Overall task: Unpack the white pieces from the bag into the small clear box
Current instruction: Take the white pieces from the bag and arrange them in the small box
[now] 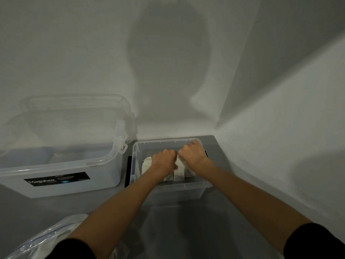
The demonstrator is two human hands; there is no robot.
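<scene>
Reaching forward side by side, both forearms stretch into the small clear box (169,191). The left hand (164,158) and right hand (192,152) sit knuckles-up, almost touching, with fingers curled down and gripping the white pieces (179,174). These lie bunched inside the box, soft-looking and folded (cloth or paper, hard to tell). The box is rectangular translucent plastic on a grey table (186,230). A crinkled clear bag (46,238) lies at lower left, near a larger clear box (59,165).
</scene>
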